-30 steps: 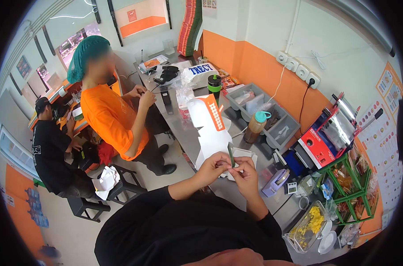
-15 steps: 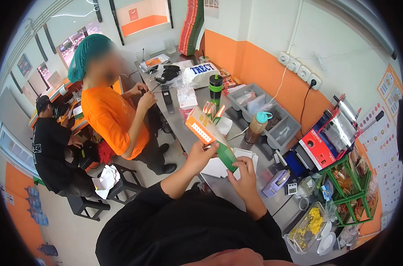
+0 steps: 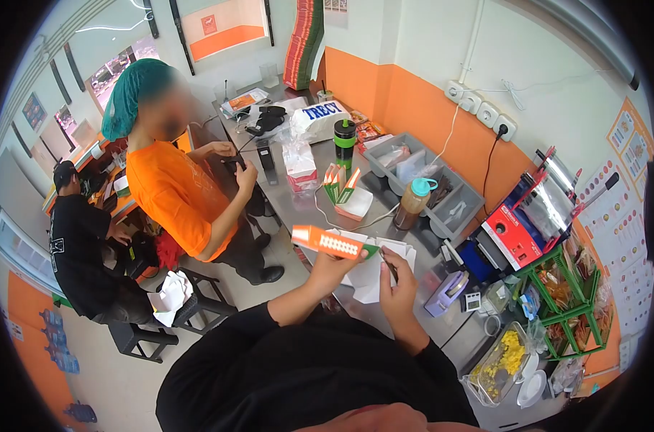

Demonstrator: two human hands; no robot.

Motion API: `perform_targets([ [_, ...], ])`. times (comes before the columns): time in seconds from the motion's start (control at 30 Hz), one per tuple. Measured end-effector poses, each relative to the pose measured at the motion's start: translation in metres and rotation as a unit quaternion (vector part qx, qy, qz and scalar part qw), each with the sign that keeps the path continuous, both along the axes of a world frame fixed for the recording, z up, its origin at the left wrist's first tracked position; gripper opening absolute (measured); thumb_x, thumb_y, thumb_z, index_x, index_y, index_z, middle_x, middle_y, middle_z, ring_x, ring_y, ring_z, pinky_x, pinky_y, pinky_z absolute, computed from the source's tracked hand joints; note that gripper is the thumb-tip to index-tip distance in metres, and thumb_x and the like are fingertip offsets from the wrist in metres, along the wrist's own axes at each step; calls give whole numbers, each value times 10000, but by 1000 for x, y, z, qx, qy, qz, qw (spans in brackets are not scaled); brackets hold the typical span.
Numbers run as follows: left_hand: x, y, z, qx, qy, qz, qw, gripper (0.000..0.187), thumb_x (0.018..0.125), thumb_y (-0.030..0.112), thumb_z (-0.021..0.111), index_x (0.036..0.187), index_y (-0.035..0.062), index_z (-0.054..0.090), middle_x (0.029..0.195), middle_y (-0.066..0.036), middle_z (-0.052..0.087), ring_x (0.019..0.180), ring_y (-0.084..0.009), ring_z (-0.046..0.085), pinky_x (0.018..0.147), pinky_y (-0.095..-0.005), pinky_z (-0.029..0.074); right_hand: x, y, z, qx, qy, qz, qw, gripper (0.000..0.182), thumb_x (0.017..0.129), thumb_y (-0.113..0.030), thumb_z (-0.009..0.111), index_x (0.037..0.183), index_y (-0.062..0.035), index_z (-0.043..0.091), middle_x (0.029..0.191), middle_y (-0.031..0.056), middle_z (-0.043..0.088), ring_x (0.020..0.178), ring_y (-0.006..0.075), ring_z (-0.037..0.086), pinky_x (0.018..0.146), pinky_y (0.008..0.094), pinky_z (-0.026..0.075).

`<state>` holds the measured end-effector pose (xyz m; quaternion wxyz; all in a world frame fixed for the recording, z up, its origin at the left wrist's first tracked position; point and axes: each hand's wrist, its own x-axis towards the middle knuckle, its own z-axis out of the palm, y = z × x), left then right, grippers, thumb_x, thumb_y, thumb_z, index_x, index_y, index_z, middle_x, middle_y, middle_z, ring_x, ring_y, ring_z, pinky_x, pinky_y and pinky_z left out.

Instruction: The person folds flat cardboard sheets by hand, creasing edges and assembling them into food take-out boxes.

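Note:
An orange and green cardboard food box [image 3: 332,241] with a row of white shapes on its side is held above the steel counter. My left hand [image 3: 332,268] is closed around it from below, the orange end pointing left. At the box's green end, my right hand [image 3: 399,286] is closed, thumb and fingers pinching a thin dark edge that looks like the box's flap, seen edge-on. White flattened paper pieces [image 3: 370,279] lie on the counter beneath my hands. Just beyond stands a paper tray [image 3: 353,204] with several folded orange and green cartons [image 3: 339,185] beside it.
A bottle with a turquoise lid [image 3: 413,205], a black-green tumbler [image 3: 345,142] and a grey divided bin [image 3: 449,209] stand behind. To the right are a tape dispenser [image 3: 447,294], a red sealing machine [image 3: 517,234] and green baskets [image 3: 568,302]. A co-worker in orange [image 3: 179,194] stands left.
The box has turned from a steep slant to nearly level, its printed side now facing up toward me. My left hand has shifted slightly lower, and my right hand has moved slightly.

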<state>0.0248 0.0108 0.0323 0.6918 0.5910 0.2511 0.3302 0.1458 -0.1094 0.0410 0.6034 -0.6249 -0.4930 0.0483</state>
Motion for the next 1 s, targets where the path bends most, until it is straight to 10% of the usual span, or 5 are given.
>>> perform_targets([
  [0.33,8,-21,-16,-126,-95,-34,987,425,848,58,741,1224,49,544,1173,-47,572,1090,-142,548,965,-297,463,-9,1,0,93,135,84,983,164,906,31,563,1069,19,559,1327,229,534,1241,284,531,1018,360,432],
  [1.0,5,-10,-28,23,-49,-43,998,417,839,191,780,1192,60,601,1142,-50,613,1033,-156,570,892,-313,475,10,-3,-3,61,328,187,924,92,923,16,591,1000,31,639,1364,186,520,1174,195,557,1002,318,433],
])
